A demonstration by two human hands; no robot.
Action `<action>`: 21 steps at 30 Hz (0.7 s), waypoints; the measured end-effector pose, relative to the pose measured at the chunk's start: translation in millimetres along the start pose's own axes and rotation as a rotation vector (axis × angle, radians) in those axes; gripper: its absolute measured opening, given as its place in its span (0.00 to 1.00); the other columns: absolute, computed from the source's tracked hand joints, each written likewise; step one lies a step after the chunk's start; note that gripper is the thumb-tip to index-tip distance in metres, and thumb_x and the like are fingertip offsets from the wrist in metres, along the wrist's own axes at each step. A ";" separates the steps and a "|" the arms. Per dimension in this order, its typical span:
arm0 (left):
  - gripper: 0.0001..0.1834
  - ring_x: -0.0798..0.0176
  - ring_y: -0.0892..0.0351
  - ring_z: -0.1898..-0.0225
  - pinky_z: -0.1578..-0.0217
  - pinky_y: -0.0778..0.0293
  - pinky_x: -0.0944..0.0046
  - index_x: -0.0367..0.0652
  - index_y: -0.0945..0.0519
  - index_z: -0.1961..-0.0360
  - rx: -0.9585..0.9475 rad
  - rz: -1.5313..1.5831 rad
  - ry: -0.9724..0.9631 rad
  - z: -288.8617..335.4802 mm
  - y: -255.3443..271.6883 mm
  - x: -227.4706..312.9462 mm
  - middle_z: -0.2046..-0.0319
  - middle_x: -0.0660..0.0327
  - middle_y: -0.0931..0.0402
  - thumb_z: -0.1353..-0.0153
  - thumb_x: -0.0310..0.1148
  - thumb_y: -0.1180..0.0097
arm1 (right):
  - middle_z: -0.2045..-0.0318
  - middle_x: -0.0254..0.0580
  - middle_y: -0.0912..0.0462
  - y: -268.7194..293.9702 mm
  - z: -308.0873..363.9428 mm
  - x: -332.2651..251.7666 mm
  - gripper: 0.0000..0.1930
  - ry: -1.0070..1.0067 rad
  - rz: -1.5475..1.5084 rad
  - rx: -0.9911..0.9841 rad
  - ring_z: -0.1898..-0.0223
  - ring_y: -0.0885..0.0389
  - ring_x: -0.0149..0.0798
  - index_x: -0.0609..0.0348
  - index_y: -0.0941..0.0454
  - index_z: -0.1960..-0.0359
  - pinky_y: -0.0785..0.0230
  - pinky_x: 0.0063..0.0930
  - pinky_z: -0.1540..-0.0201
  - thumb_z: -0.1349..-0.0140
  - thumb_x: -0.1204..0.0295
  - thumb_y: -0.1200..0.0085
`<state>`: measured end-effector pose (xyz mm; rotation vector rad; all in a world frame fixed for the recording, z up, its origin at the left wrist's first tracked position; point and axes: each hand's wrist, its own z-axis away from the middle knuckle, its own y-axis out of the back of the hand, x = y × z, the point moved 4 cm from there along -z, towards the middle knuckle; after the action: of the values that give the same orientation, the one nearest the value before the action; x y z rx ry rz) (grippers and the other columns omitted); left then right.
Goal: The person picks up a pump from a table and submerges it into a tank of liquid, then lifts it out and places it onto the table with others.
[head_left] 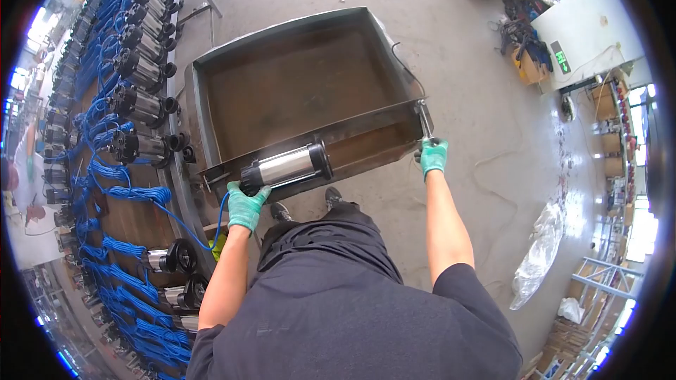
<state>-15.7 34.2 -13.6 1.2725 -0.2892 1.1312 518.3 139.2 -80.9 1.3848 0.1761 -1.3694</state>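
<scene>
A silver submersible pump (285,167) with black ends lies on its side across the near edge of a large metal tank (203,109) filled with brownish water. Its black left end is in the grip of my left hand (246,207), in a green glove; a blue cable (190,231) trails from beside that hand to the left. At the tank's near right corner, my right hand (432,157), gloved the same, is closed around the lower end of a slim metal handle (425,121). The exact kind of this handle is too small to tell.
To the left, a long rack holds rows of similar pumps (144,105) with coiled blue cables (141,193). A thin dark hose (408,70) curves over the tank's right rim. Clear plastic sheeting (539,257) lies on the floor at right. Cardboard boxes (531,67) stand farther off.
</scene>
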 end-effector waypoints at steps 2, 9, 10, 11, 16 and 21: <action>0.44 0.54 0.19 0.54 0.49 0.24 0.57 0.30 0.36 0.41 0.012 -0.021 -0.038 -7.2 14.1 -1.3 0.53 0.46 0.19 0.49 0.39 0.20 | 0.77 0.36 0.22 -16.7 8.9 6.0 0.13 -0.303 -0.613 0.054 0.85 0.25 0.32 0.54 0.33 0.50 0.32 0.27 0.85 0.28 0.66 0.43; 0.42 0.54 0.19 0.54 0.49 0.24 0.58 0.30 0.35 0.43 -0.008 -0.079 0.018 5.6 -2.2 19.4 0.54 0.48 0.19 0.49 0.39 0.21 | 0.78 0.33 0.24 -21.2 16.6 -11.1 0.06 -0.389 -0.990 -0.025 0.86 0.30 0.29 0.50 0.28 0.59 0.39 0.24 0.87 0.27 0.67 0.44; 0.42 0.54 0.19 0.54 0.49 0.24 0.58 0.29 0.36 0.42 -0.023 -0.051 0.027 4.4 -2.1 15.6 0.54 0.47 0.19 0.48 0.39 0.21 | 0.80 0.31 0.26 -23.5 16.5 -15.0 0.06 -0.373 -0.981 -0.047 0.87 0.31 0.29 0.49 0.28 0.62 0.41 0.24 0.87 0.27 0.66 0.44; 0.42 0.54 0.19 0.54 0.49 0.24 0.58 0.29 0.36 0.42 -0.037 -0.023 0.036 3.9 -2.0 12.2 0.54 0.47 0.19 0.48 0.39 0.21 | 0.80 0.31 0.26 -23.5 17.6 -11.6 0.06 -0.380 -0.982 -0.052 0.87 0.31 0.29 0.49 0.28 0.62 0.41 0.24 0.87 0.27 0.66 0.44; 0.41 0.53 0.18 0.52 0.48 0.24 0.57 0.29 0.31 0.45 -0.004 -0.103 0.016 2.0 0.8 23.2 0.54 0.46 0.18 0.50 0.43 0.21 | 0.79 0.30 0.24 -8.7 53.7 -48.4 0.05 -0.073 -0.675 -0.331 0.84 0.29 0.26 0.53 0.21 0.54 0.37 0.22 0.84 0.26 0.68 0.46; 0.42 0.52 0.19 0.51 0.47 0.25 0.57 0.30 0.31 0.45 -0.010 -0.097 0.012 -7.6 -1.0 4.4 0.52 0.45 0.19 0.50 0.44 0.20 | 0.73 0.32 0.20 -41.4 114.7 -86.0 0.08 0.184 -0.384 -0.808 0.77 0.22 0.26 0.60 0.19 0.51 0.28 0.22 0.74 0.27 0.72 0.44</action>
<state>-15.8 43.0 -13.6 1.2574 -0.2223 1.0531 392.0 117.3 -4.3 0.7981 1.0408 -1.2512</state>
